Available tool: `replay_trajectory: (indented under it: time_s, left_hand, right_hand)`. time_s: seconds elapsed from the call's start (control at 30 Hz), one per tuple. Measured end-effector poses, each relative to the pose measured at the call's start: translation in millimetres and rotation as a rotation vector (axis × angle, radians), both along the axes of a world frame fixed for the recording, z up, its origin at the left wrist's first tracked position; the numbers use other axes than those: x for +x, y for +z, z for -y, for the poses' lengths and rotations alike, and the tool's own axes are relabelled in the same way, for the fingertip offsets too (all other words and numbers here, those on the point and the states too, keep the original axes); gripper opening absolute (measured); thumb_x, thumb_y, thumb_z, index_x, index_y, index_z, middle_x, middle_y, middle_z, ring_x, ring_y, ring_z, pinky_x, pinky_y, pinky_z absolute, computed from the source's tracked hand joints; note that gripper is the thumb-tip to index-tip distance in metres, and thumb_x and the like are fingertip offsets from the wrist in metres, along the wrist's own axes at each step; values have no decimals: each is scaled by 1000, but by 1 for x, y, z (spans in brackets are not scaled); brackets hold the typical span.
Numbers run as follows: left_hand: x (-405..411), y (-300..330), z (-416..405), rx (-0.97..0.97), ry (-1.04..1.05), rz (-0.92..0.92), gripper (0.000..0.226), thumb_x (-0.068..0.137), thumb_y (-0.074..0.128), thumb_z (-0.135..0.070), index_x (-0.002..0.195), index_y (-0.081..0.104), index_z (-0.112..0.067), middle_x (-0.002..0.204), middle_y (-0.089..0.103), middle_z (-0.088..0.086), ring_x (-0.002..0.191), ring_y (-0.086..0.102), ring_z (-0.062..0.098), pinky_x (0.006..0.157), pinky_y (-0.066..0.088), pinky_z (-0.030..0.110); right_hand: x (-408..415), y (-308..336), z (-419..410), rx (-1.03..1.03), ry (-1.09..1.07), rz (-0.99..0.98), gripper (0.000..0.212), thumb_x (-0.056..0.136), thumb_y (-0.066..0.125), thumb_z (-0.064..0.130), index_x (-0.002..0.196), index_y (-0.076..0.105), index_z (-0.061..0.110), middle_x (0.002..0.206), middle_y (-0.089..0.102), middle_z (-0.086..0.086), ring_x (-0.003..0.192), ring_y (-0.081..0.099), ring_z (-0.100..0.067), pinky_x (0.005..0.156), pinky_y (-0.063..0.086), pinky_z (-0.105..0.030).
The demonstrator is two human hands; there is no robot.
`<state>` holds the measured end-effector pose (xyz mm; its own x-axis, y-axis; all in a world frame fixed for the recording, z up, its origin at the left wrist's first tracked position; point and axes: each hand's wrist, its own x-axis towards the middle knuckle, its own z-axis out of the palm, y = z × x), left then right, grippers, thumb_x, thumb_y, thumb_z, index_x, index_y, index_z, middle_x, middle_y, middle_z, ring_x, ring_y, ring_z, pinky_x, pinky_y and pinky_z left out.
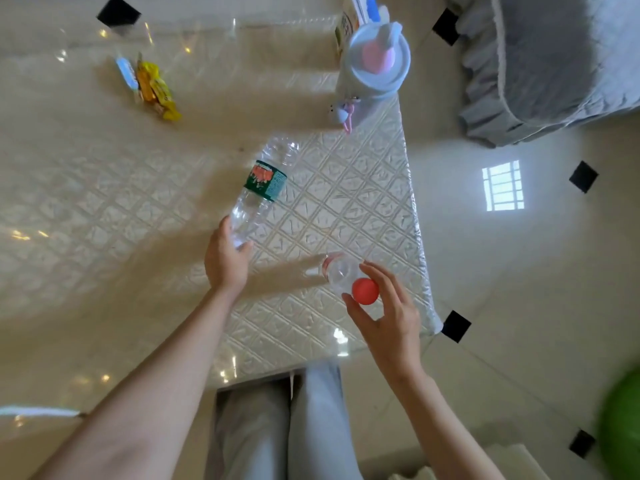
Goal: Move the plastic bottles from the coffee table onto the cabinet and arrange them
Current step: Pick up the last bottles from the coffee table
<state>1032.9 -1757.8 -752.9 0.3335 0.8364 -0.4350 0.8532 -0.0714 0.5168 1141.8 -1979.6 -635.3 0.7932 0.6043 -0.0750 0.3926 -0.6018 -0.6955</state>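
Plastic bottles are both at the coffee table (363, 188), close to its right edge, and none has reached the cabinet, which is not in view. The green-label bottle (258, 192) is clear and looks empty; it is tilted, its far end pointing to the back of the table. The left hand (225, 259) holds it at the near end, with thumb and fingers curled round the clear body. The red-cap bottle (346, 277) is nearer to the front right corner. It seems to stand upright on the table, though the steep view from above makes this hard to confirm. The right hand (388, 317) is around its top, with fingers spread and bent on both sides of the red cap (365, 291); whether it grips or only touches, I cannot tell.

I judge that the task is at its beginning: the pick-up is happening, and the carrying and the arranging are both left. Near the back of the table are snack packets (149, 86) and a pale blue cup (375, 60).
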Motion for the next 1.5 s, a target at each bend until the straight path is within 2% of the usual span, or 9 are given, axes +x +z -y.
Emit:
replay_trajectory:
  time_s: [0.17, 0.33, 0.53, 0.77, 0.83, 1.0, 1.17, 1.37, 1.5]
  left_hand:
    - [-5, 5, 6, 97, 10, 66, 54, 71, 78, -11, 120, 57, -3, 109, 65, 16, 96, 61, 33, 80, 44, 34]
    - [-11, 36, 9, 273, -13, 186, 46, 67, 81, -15, 108, 63, -6, 99, 67, 13, 82, 60, 35, 74, 51, 41]
    - [11, 81, 4, 421, -160, 288, 36, 70, 80, -17, 101, 66, -7, 93, 67, 9, 84, 58, 29, 76, 41, 26]
    - [65, 99, -14, 318, -328, 518, 38, 75, 76, -7, 111, 64, -3, 114, 66, 10, 104, 62, 18, 92, 44, 17]
    - [78, 101, -17, 265, -381, 541, 43, 75, 76, -9, 115, 62, -4, 118, 65, 8, 107, 59, 14, 95, 42, 14]
    - [104, 93, -17, 195, -530, 572, 45, 72, 79, -15, 114, 64, -8, 124, 61, 5, 115, 57, 16, 100, 42, 24]
    - [118, 85, -13, 162, -572, 542, 58, 64, 83, -9, 118, 62, -13, 127, 59, 4, 118, 53, 14, 100, 35, 11]
    - [120, 92, -10, 198, -506, 552, 55, 62, 85, -13, 113, 65, -11, 120, 64, 3, 111, 59, 14, 98, 43, 21]
    - [105, 110, 2, 150, -483, 542, 57, 59, 87, -12, 112, 65, -11, 119, 64, -3, 109, 58, 6, 97, 42, 15]
  right_hand:
    - [-3, 1, 0, -5, -54, -55, 40, 75, 78, 20, 111, 64, 11, 120, 63, 0, 108, 59, -9, 92, 42, -13]
    - [-4, 2, -1, -11, -74, -78, 41, 74, 80, 19, 112, 64, 12, 120, 63, 1, 108, 59, -9, 92, 42, -13]
    - [-4, 6, -4, -16, -71, -88, 42, 73, 81, 17, 112, 65, 12, 120, 62, 1, 108, 59, -9, 92, 41, -11]
    - [-5, 3, -3, 12, -97, -107, 41, 74, 78, 18, 112, 65, 13, 122, 61, 3, 111, 56, -5, 94, 40, -12]
    - [-5, 2, -3, 22, -101, -122, 42, 74, 78, 19, 114, 64, 14, 123, 61, 3, 112, 55, -4, 95, 40, -13]
    - [-5, -4, -3, -12, -82, -146, 54, 69, 82, 20, 119, 61, 17, 126, 59, 4, 113, 53, -2, 96, 37, -10]
    - [-3, -11, -5, -60, -60, -190, 69, 62, 84, 17, 124, 55, 21, 127, 52, 16, 112, 49, 3, 93, 31, -2]
    - [6, -8, -2, -44, -88, -180, 66, 58, 84, 17, 119, 59, 19, 119, 64, 5, 101, 64, -13, 83, 49, -22]
    - [10, 7, 8, -2, -143, -193, 68, 56, 85, 16, 117, 57, 24, 117, 65, 7, 98, 64, -12, 81, 50, -23]
